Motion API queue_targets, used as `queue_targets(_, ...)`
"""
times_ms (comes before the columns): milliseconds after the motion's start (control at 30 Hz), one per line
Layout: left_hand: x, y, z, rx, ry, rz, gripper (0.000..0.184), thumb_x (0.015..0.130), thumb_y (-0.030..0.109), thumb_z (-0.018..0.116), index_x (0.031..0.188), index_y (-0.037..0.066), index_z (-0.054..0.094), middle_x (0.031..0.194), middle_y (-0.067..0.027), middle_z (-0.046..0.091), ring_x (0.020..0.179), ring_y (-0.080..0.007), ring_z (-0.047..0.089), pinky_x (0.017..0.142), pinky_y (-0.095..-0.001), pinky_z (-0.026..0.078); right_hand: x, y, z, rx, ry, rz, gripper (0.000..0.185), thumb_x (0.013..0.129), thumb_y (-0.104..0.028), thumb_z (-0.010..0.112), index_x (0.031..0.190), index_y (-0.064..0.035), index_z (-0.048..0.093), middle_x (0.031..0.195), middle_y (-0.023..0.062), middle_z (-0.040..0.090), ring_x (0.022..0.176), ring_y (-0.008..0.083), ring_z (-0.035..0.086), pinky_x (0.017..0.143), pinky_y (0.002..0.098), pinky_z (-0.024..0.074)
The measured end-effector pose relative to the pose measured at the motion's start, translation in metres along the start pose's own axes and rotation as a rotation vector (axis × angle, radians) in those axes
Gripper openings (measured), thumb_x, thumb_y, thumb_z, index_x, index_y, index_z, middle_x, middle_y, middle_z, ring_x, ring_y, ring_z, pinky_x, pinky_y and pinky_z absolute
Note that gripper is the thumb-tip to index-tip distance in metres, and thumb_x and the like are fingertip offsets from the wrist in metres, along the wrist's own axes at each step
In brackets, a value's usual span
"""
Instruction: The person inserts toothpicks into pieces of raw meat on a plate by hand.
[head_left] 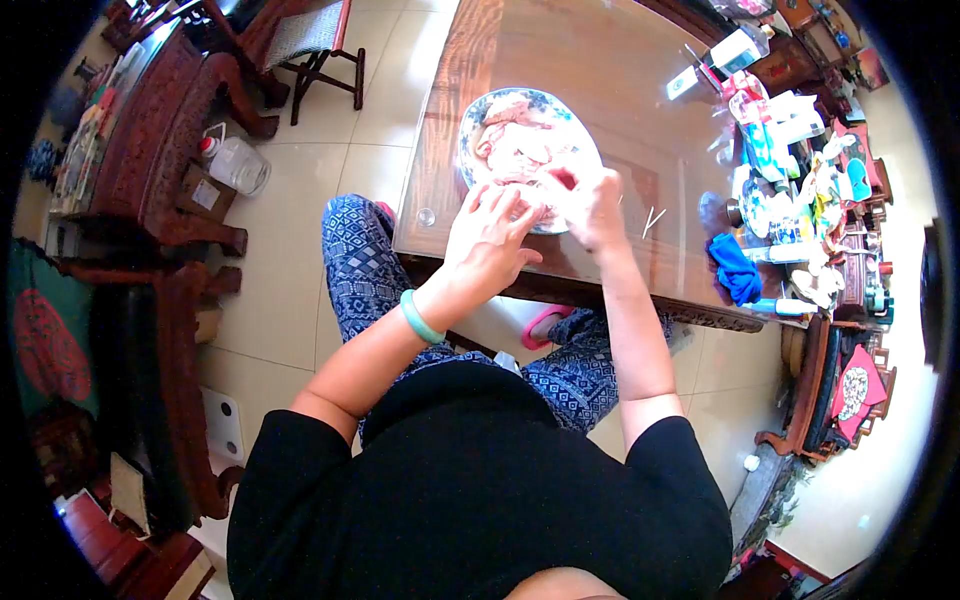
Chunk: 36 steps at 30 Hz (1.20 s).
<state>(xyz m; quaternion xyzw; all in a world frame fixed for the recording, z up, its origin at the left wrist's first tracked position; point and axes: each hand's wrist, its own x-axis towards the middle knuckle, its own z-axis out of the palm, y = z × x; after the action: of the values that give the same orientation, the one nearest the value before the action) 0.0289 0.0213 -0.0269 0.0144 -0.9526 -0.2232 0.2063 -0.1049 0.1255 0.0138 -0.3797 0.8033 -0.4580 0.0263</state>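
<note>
Pale pink raw meat (515, 145) lies on a blue-and-white patterned plate (585, 140) near the front edge of a glossy wooden table (640, 60). My left hand (485, 240), with a pale green bangle on its wrist, rests palm down on the near part of the meat, its fingers spread. Just right of it, at the plate's right edge, my right hand (590, 205) is closed in a pinch; what it grips is too small to make out. A few thin white sticks (652, 222) lie on the table to the right of my right hand.
A blue cloth (735, 270), bottles and packets crowd the table's right side. A small clear round object (427, 216) sits at the front left corner. On the floor at left are a plastic jug (238, 165) and a woven stool (305, 38).
</note>
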Motion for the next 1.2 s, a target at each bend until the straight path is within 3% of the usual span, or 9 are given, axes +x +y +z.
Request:
queue_targets(100, 0.002, -0.001, -0.001, 0.008, 0.008, -0.006, 0.058, 0.069, 0.028, 0.079, 0.122, 0.013, 0.059, 0.117, -0.0137, 0.054, 0.119, -0.0319, 0.048, 0.107, -0.0463, 0.031, -0.001, 0.011, 0.009, -0.157, -0.050, -0.134, 0.018, 0.079, -0.010, 0.072, 0.092, 0.0016, 0.071, 0.080, 0.0165, 0.071, 0.065, 0.0242, 0.068, 0.063, 0.0326, 0.0539)
queue_targets(167, 0.000, 0.000, -0.003, -0.002, -0.034, -0.009, 0.059, 0.070, 0.029, 0.078, 0.124, 0.015, 0.058, 0.119, -0.0133, 0.053, 0.120, -0.0306, 0.048, 0.107, -0.0465, 0.030, -0.001, 0.000, 0.002, -0.114, -0.031, -0.043, 0.013, 0.079, -0.009, 0.074, 0.088, -0.0007, 0.073, 0.078, 0.0138, 0.072, 0.066, 0.0175, 0.068, 0.063, 0.0296, 0.0535)
queue_targets(300, -0.001, 0.000, -0.002, 0.040, -0.054, -0.010, 0.062, 0.072, 0.030, 0.077, 0.128, 0.016, 0.056, 0.119, -0.0127, 0.053, 0.121, -0.0293, 0.048, 0.108, -0.0462, 0.030, -0.003, -0.007, -0.003, -0.078, -0.022, 0.024, 0.016, 0.078, -0.011, 0.075, 0.088, 0.0009, 0.072, 0.075, 0.0147, 0.071, 0.064, 0.0168, 0.068, 0.062, 0.0296, 0.0531)
queue_targets(333, -0.002, 0.000, -0.002, 0.052, -0.062, -0.005, 0.062, 0.072, 0.031, 0.077, 0.128, 0.017, 0.056, 0.120, -0.0125, 0.053, 0.121, -0.0290, 0.047, 0.108, -0.0462, 0.030, -0.005, 0.004, 0.007, -0.149, -0.017, -0.049, 0.017, 0.077, -0.011, 0.076, 0.087, 0.0016, 0.072, 0.074, 0.0138, 0.071, 0.063, 0.0157, 0.067, 0.061, 0.0293, 0.0532)
queue_targets(633, -0.002, 0.001, -0.004, 0.078, -0.070, 0.013, 0.063, 0.072, 0.031, 0.077, 0.129, 0.018, 0.056, 0.122, -0.0111, 0.052, 0.122, -0.0276, 0.047, 0.108, -0.0464, 0.029, -0.007, -0.009, -0.004, -0.083, 0.035, -0.004, 0.015, 0.078, -0.011, 0.075, 0.087, 0.0011, 0.072, 0.074, 0.0142, 0.071, 0.061, 0.0164, 0.066, 0.062, 0.0300, 0.0537)
queue_targets(700, -0.001, 0.001, -0.005, 0.084, -0.078, 0.019, 0.063, 0.071, 0.031, 0.077, 0.129, 0.018, 0.055, 0.122, -0.0112, 0.052, 0.122, -0.0276, 0.047, 0.107, -0.0468, 0.029, -0.011, 0.001, 0.005, -0.188, -0.024, -0.108, 0.016, 0.077, -0.012, 0.075, 0.084, 0.0011, 0.070, 0.075, 0.0152, 0.069, 0.064, 0.0220, 0.067, 0.062, 0.0324, 0.0535)
queue_targets(833, -0.004, -0.001, -0.002, 0.072, -0.078, 0.024, 0.064, 0.071, 0.030, 0.078, 0.129, 0.018, 0.055, 0.124, -0.0116, 0.051, 0.122, -0.0280, 0.047, 0.107, -0.0474, 0.030, -0.012, -0.009, -0.002, -0.109, 0.031, -0.055, 0.014, 0.078, -0.011, 0.073, 0.085, 0.0008, 0.070, 0.074, 0.0170, 0.069, 0.063, 0.0242, 0.067, 0.062, 0.0335, 0.0535)
queue_targets(933, -0.003, -0.001, -0.003, 0.063, -0.065, 0.025, 0.064, 0.071, 0.030, 0.078, 0.130, 0.018, 0.055, 0.123, -0.0116, 0.051, 0.122, -0.0281, 0.047, 0.107, -0.0474, 0.030, -0.010, -0.007, -0.007, -0.101, 0.111, -0.022, 0.015, 0.078, -0.010, 0.074, 0.087, 0.0022, 0.071, 0.073, 0.0161, 0.070, 0.063, 0.0187, 0.068, 0.061, 0.0313, 0.0535)
queue_targets(1200, -0.001, -0.002, -0.003, 0.032, -0.077, 0.008, 0.061, 0.070, 0.033, 0.079, 0.124, 0.015, 0.059, 0.121, -0.0143, 0.053, 0.123, -0.0301, 0.047, 0.110, -0.0467, 0.027, -0.006, -0.010, -0.014, -0.143, 0.063, -0.053, 0.016, 0.077, -0.009, 0.075, 0.086, 0.0033, 0.071, 0.073, 0.0163, 0.070, 0.061, 0.0180, 0.067, 0.060, 0.0312, 0.0531)
